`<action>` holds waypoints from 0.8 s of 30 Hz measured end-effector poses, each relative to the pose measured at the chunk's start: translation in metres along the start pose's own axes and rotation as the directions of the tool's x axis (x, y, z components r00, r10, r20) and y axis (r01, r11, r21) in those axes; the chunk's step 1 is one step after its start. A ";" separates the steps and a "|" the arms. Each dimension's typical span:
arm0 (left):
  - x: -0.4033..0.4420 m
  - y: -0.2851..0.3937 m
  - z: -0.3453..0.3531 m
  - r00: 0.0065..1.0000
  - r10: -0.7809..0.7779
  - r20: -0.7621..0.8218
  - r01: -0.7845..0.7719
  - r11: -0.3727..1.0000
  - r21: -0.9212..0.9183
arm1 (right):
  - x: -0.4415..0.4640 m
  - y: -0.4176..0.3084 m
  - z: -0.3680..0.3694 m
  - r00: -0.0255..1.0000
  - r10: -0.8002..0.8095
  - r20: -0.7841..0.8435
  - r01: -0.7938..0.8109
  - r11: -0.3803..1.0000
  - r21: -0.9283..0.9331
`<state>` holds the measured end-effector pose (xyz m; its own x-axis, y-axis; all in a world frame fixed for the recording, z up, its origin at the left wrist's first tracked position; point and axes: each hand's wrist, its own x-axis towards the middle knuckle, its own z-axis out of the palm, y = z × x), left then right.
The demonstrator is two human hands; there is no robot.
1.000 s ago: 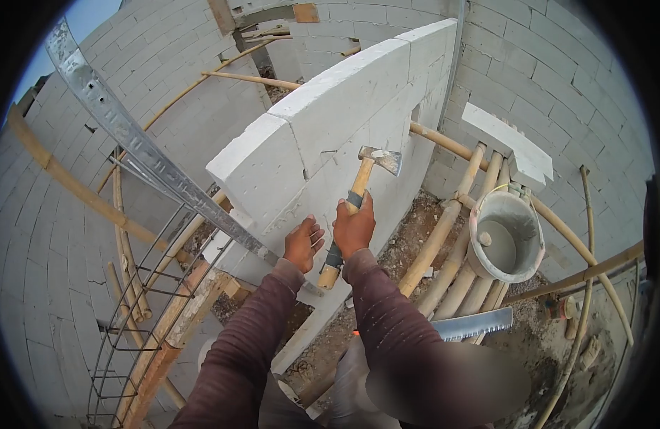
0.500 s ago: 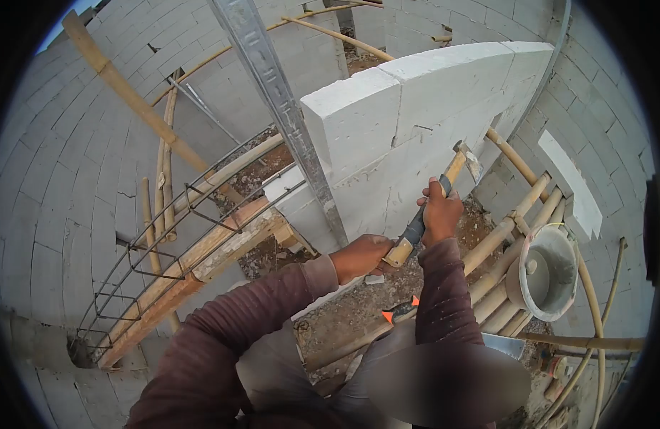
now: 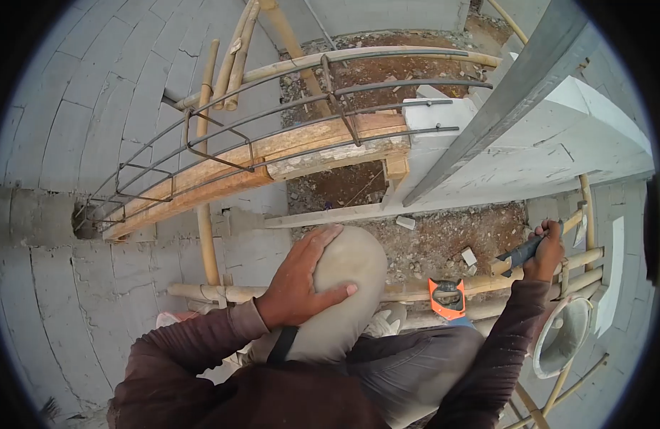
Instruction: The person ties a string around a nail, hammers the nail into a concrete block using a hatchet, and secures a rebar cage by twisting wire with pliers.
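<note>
My left hand lies open over my bent knee, fingers stretched across the trouser cloth. On the right side, my right hand is wrapped round the dark-taped grip of a hatchet. Its wooden butt points left, and its head, at the upper right, is only partly visible. Below and left of that hand, a handsaw with an orange and black handle rests by the bamboo poles. A pale bucket stands close under my right forearm.
A rebar cage runs above a timber beam from the left wall. The metal channel leans diagonally before a white block wall. Block scraps lie on the rubble ground below. Bamboo stands upright at left.
My left hand has let go of the hatchet's butt and come down onto my knee. My right hand has carried the hatchet right and lower. The view has turned left and downward.
</note>
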<state>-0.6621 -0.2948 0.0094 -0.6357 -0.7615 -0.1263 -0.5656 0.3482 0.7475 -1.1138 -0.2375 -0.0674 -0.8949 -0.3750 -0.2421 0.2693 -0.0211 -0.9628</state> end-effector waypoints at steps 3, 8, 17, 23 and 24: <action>-0.008 0.000 -0.017 0.999 -0.040 0.037 0.043 0.995 -0.087 | 0.005 0.030 0.004 0.985 0.168 0.028 -0.167 0.985 -0.041; -0.024 0.018 -0.052 0.949 -0.237 0.206 0.288 0.919 -0.269 | -0.029 0.070 -0.003 0.950 0.313 0.017 -0.293 0.908 -0.300; -0.101 0.072 -0.087 0.860 -0.459 0.222 0.509 0.794 -0.331 | -0.158 0.020 -0.012 0.483 0.846 0.228 -0.349 0.425 -0.835; -0.163 0.099 -0.097 0.750 -0.623 0.222 0.655 0.654 -0.378 | -0.228 -0.010 0.007 0.205 0.962 0.180 0.167 0.147 -0.975; -0.171 0.104 -0.099 0.725 -0.650 0.230 0.679 0.615 -0.400 | -0.237 -0.009 0.006 0.193 0.968 0.161 0.233 0.114 -0.966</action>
<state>-0.5601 -0.1821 0.1731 -0.2142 -0.6520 -0.7274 -0.5694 -0.5217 0.6353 -0.9022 -0.1545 -0.0003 0.1449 -0.2419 -0.9594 -0.5212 0.8055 -0.2818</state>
